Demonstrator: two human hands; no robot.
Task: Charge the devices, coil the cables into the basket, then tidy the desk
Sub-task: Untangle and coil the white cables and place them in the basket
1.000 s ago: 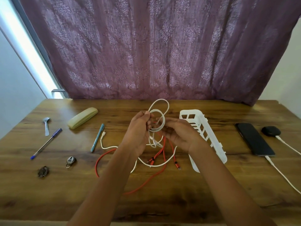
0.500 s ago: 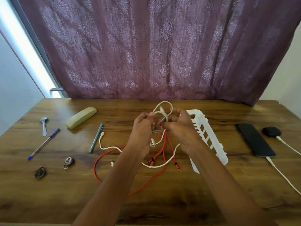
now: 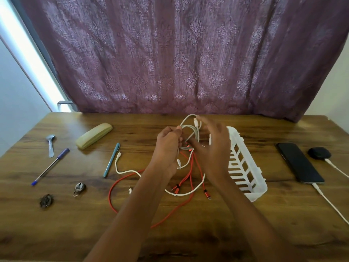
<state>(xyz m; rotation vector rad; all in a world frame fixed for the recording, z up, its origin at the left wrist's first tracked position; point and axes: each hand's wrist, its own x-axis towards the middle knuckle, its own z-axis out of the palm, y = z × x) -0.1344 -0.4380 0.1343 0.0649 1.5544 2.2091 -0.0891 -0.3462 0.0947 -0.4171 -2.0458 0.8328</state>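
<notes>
Wood-grain brown desk fills the whole bottom of the view, bare along the near edge. Going back from that edge, a long red cable loops loose on the wood, with a thin white cable crossing it. Above those, the left hand has its fingers curled tight, pinching a small coil of pale white cable held off the desk. The right hand sits against the coil with fingers spread loose, a bit blurred, so can't tell if it actually grips anything. Just right of the coil lies a white slotted plastic basket, nothing visible in it. Further right of the coil, a black phone and a dark round case are both plugged in. Well left of the coil: teal pen, beige case, blue pen, spoon. Behind the desk hangs a purple patterned curtain, pale wall either side.
</notes>
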